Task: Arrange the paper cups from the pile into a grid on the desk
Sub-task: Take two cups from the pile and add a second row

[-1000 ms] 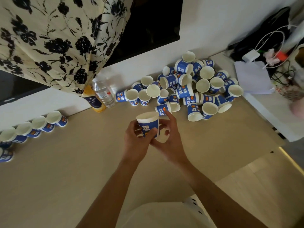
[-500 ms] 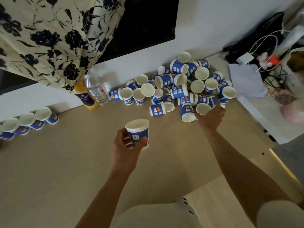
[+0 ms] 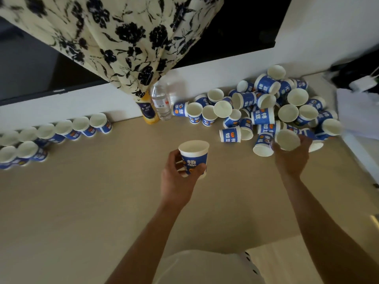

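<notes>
- Change: the right hand [image 3: 291, 158], which lay on the near edge of the pile [image 3: 266, 107] half a second ago, now has its fingers wrapped round a cup lifted clear of it. The left hand [image 3: 177, 179] has kept its grasp.
- The left cup [image 3: 193, 158] is upright, mouth up, clasped at its wall between thumb and fingers above the middle of the counter [image 3: 92, 212].
- The right cup [image 3: 287, 139] is tilted, mouth toward the camera. It is blurred and held from below.
- The rows [image 3: 67, 130] stand upright at far left: a back line along the wall and a shorter second line in front of it, whose open end faces right, toward the hands.
- Key relation: the free slot lies left of both hands, and the left hand is nearer, so it probably places first.
- Room: bare counter runs between the rows and the hands. Two bottles [image 3: 155, 107] stand against the wall, behind that path. The near counter edge lies under the forearms.
</notes>
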The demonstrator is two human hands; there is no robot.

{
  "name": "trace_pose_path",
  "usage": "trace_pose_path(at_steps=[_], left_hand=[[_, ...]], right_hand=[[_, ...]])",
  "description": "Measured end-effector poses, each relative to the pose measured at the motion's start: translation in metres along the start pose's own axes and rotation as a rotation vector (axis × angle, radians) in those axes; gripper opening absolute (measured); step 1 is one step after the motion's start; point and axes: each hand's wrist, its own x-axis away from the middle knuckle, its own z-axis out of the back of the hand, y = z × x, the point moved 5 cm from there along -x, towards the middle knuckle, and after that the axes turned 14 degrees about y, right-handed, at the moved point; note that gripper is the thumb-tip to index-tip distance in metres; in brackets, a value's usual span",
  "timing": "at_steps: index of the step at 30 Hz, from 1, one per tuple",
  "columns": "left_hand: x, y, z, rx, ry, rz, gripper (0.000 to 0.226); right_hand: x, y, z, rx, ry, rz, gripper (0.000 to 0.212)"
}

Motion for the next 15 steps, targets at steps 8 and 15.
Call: trace_pose_path(at_steps=[8, 15], left_hand=[[-0.026, -0.015, 0.066, 0.085, 0.125, 0.044, 0.073], [-0.052, -0.043, 0.161, 0.094, 0.256, 0.071, 0.058]], right_hand=[[0.114, -0.100, -0.028, -0.274, -0.282, 0.156, 0.069], [0.234, -0.163, -0.074, -0.339, -0.583, 0.151, 0.066]])
